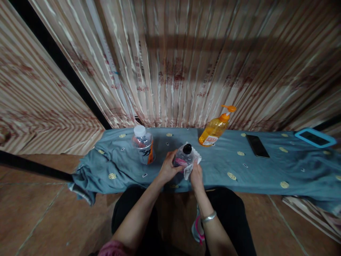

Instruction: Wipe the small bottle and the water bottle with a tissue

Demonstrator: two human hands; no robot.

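Observation:
A clear bottle with a black cap point(187, 149) and a pink patch on its side stands at the front middle of the cloth-covered bench. My left hand point(168, 167) is wrapped round the bottle's left side. On its right side, my right hand point(196, 175) pinches a white cloth or tissue point(189, 170) and presses it against the bottle. Some of the bottle's lower part is hidden behind my fingers and the white cloth.
Left of my hands is a clear bottle with a white cap point(145, 149). An orange pump bottle point(214, 131) stands behind to the right. Further right lie a dark phone point(257, 146) and a blue-rimmed object point(299, 133). A patterned curtain point(170, 64) hangs behind the bench.

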